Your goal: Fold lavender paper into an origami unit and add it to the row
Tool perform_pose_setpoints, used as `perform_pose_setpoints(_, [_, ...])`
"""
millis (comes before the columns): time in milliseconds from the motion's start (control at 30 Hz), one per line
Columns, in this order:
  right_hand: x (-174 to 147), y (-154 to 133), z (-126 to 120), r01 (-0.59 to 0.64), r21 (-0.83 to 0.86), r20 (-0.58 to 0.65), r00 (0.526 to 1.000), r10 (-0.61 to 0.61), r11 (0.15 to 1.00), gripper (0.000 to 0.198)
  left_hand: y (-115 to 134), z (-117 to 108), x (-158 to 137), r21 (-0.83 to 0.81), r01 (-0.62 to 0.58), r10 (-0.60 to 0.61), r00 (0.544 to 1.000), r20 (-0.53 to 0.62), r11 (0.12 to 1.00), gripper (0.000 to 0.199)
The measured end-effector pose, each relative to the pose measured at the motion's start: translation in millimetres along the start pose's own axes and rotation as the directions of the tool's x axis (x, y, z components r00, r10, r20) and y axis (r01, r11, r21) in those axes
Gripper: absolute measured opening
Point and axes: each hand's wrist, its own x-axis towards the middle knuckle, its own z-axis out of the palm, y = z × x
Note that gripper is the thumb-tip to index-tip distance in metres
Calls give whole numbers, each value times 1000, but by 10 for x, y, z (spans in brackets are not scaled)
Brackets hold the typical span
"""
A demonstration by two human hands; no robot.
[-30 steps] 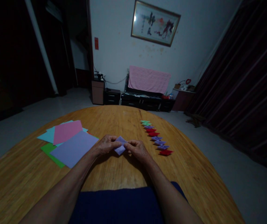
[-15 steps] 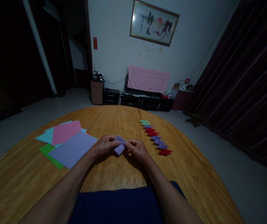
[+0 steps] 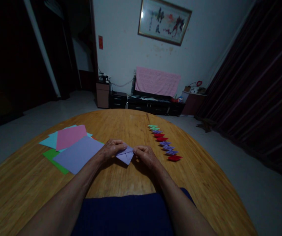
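Note:
A folded piece of purple paper [image 3: 126, 156] is held between my two hands above the near middle of the table. My left hand [image 3: 111, 149] pinches its upper left part, the thumb lying across the top. At the paper's right corner, the thumb and fingers of my right hand [image 3: 144, 155] are closed on its edge. Crease lines and a flap show on the face turned to me. Beyond my right hand runs a row of small folded paper boats, among them a red boat [image 3: 174, 158], a purple boat [image 3: 171, 152] and a green boat [image 3: 153, 126].
On the left of the round wooden table [image 3: 180, 186] lie loose sheets: a purple sheet [image 3: 78, 155], a pink sheet [image 3: 70, 137], a green sheet [image 3: 54, 160] and light blue ones. Past the far edge stands a low black cabinet [image 3: 145, 106] below a pink towel [image 3: 157, 81].
The purple paper has turned in my hands, and more of its creased face shows. My left hand has shifted its pinch up and left; my right hand now holds the right corner.

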Motion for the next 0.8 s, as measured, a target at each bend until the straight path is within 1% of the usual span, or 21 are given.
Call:
perform_pose_setpoints(100, [0, 2, 1, 11, -7, -2, 1000, -11, 1000, 25, 15, 0, -2, 21, 7, -7, 1000, -18, 1000, 18])
perform_pose_setpoints(233, [-4, -45, 14, 54, -124, -5, 998, -55, 991, 27, 43, 37, -18, 52, 1, -2, 1000, 4, 999, 17])
perform_pose_setpoints(367, [4, -80, 44, 94, -137, 7, 996, -94, 986, 29, 55, 83, -38, -40, 3, -3, 1000, 10, 999, 20])
perform_pose_setpoints(433, [11, -87, 53, 113, -146, 10, 994, -113, 983, 30, 58, 83, -40, -58, 9, -6, 999, 43, 998, 20])
perform_pose_setpoints(600, [18, -107, 50, 118, -119, -61, 990, -126, 986, 29, 106, 39, -52, -70, 45, -34, 988, 149, 996, 25])
perform_pose_setpoints(733, [5, -91, 20, 112, -89, -43, 992, -117, 990, 29, 177, 44, -119, -90, 81, -64, 982, 177, 993, 31])
perform_pose_setpoints(800, [-1, -67, 2, 115, -61, -20, 993, -116, 992, 30, 190, 54, -148, -142, 89, -59, 977, 203, 986, 35])
